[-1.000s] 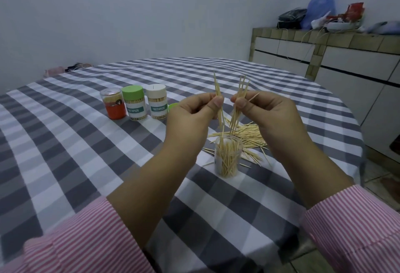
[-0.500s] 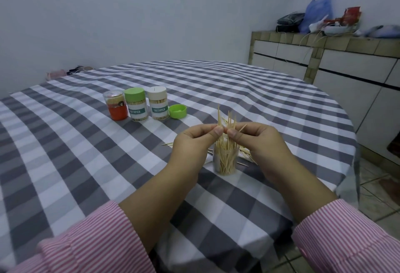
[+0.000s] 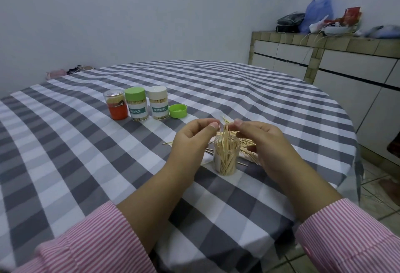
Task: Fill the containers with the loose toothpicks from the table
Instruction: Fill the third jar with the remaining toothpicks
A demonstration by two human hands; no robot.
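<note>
Both hands sit right over the open clear container (image 3: 226, 155), left hand (image 3: 194, 140) and right hand (image 3: 263, 140) each pinching toothpick tops (image 3: 225, 136) so they probably drop in upright.

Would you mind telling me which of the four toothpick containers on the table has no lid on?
The clear container between the hands, toothpicks sticking out of its open top. The three in the row behind are capped: clear, green and white lids.

Both forearms reach forward from pink striped sleeves (image 3: 91, 249), hands close together, nearly meeting at the thumbs. The left hand (image 3: 192, 140) curls its fingers with thumb against forefinger; the right hand (image 3: 263, 140) does the same, knuckles up
</note>
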